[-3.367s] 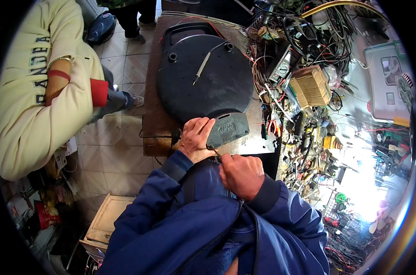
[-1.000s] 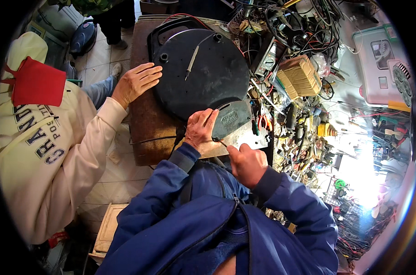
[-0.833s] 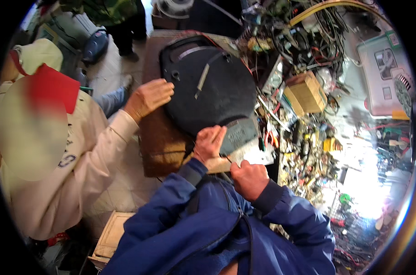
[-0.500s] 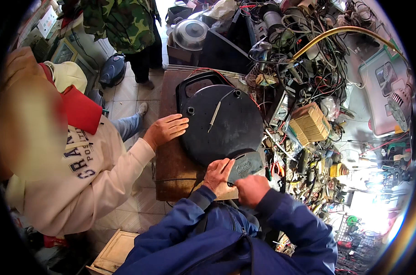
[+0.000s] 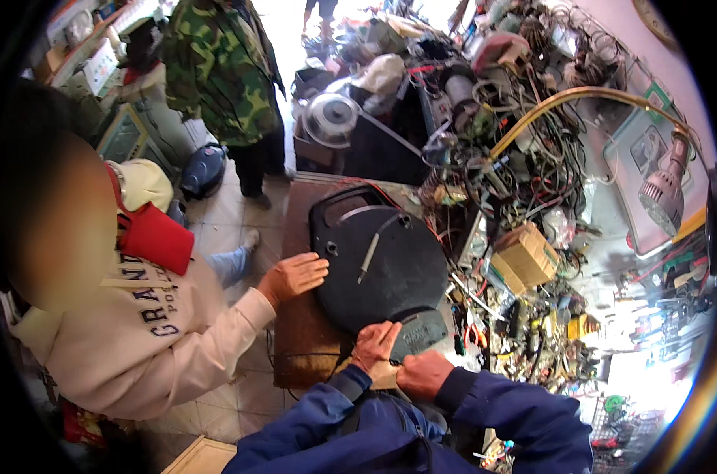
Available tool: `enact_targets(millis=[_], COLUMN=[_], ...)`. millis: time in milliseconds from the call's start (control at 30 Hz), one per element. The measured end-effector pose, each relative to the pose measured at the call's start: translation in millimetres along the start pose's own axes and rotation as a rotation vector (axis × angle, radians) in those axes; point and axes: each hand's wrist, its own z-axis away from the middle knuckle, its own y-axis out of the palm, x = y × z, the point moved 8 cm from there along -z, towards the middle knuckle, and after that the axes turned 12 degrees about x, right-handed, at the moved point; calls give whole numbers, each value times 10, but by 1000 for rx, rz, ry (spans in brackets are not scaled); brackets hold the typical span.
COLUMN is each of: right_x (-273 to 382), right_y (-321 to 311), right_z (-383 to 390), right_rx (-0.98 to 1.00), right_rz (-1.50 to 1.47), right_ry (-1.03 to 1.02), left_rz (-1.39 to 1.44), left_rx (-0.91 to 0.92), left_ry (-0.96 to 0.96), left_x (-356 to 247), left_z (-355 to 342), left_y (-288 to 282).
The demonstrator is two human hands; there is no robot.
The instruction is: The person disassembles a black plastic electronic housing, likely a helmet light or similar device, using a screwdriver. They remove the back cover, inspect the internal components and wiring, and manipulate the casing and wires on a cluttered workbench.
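A black round appliance, flat with a loop handle at its far end, lies on a brown wooden table. A smaller rounded housing juts from its near end. My left hand grips the left edge of that housing, fingers bent over it. My right hand is closed in a fist at the housing's near edge; whatever it holds is hidden. A slim pale tool with a dark curved end rests on the appliance. A co-worker's hand reaches the appliance's left rim with fingers extended.
The co-worker in a pale hoodie stands at the left. Another person in a camouflage jacket is farther back. Tangled cables, a cardboard box and loose tools crowd the right side. A lamp hangs from a bent yellow arm.
The whole view has tilted upward, so everything sits lower in the picture. My hands stay at the housing, the right fist slightly shifted. The co-worker's hand remains beside the rim.
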Motion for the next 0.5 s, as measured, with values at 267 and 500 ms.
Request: enact_targets(millis=[267, 500], right_x=[-115, -80], right_y=[-117, 35], right_z=[425, 464], right_rx=[-689, -608], right_rz=[-435, -430], right_ry=[238, 397], left_rz=[3, -2], left_rx=[80, 73], left_ry=[-31, -15], left_x=[-17, 21], left_z=[-23, 30], left_y=[-39, -37])
